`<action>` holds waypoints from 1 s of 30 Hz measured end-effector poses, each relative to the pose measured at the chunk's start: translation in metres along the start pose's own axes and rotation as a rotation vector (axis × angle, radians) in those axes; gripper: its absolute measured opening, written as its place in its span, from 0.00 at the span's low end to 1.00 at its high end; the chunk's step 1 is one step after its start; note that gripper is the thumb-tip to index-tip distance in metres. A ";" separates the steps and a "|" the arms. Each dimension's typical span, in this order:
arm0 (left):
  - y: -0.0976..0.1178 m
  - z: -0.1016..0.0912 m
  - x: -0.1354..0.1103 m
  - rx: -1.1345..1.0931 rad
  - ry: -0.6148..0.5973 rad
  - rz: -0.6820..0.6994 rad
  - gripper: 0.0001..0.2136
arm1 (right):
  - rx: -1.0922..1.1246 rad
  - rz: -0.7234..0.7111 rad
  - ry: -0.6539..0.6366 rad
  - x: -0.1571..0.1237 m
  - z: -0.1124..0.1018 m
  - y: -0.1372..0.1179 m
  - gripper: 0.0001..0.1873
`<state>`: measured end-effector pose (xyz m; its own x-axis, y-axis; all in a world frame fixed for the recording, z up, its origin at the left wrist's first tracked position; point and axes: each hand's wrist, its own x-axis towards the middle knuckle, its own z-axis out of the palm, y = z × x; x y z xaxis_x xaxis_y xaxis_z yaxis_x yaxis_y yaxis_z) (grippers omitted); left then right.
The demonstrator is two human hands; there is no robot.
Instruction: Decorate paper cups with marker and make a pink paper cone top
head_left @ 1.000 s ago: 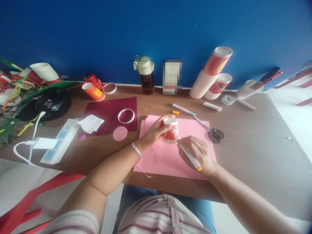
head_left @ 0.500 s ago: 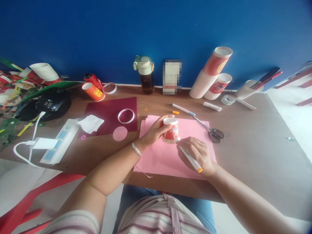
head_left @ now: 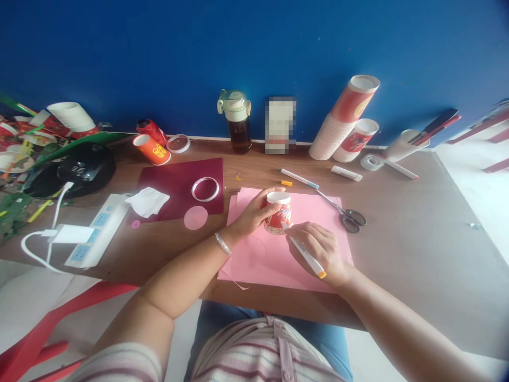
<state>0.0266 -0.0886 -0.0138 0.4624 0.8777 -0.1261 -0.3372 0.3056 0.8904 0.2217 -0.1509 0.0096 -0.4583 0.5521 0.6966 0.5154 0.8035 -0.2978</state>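
Note:
My left hand (head_left: 258, 210) is closed around a red patterned paper cup (head_left: 284, 214), which stands on a stack of pink paper (head_left: 254, 260). Dark lines mark the pale band at the cup's lower edge. In my right hand (head_left: 320, 246) is a white marker (head_left: 308, 257) with a yellow-orange end, its tip at the lower right of the cup. Whether the tip touches the cup I cannot tell. A small orange cap (head_left: 286, 183) lies just behind the paper, close to a blue-and-white marker (head_left: 299, 178).
Scissors (head_left: 350, 218) lie across the paper's right edge. Stacked paper cups (head_left: 334, 135), a tape roll (head_left: 373, 162) and a pen cup (head_left: 397, 148) stand back right. A bottle (head_left: 238, 132) is at the wall. Left are maroon paper (head_left: 178, 185) and a power strip (head_left: 97, 231).
My right hand has shifted slightly left with the marker, bringing its tip a little further along the cup. My left hand and the cup have barely moved.

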 end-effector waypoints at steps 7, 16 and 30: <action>-0.002 -0.003 0.001 0.030 -0.014 0.001 0.25 | 0.018 -0.017 -0.006 0.000 -0.001 0.000 0.19; 0.001 0.000 0.000 0.002 0.007 -0.005 0.25 | -0.024 -0.004 0.010 -0.002 0.001 0.002 0.15; 0.001 -0.001 0.000 -0.017 -0.001 -0.007 0.24 | -0.050 0.003 0.017 -0.004 0.002 0.003 0.14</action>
<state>0.0255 -0.0880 -0.0132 0.4654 0.8752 -0.1316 -0.3481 0.3177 0.8820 0.2240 -0.1503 0.0048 -0.4449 0.5503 0.7066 0.5527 0.7895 -0.2669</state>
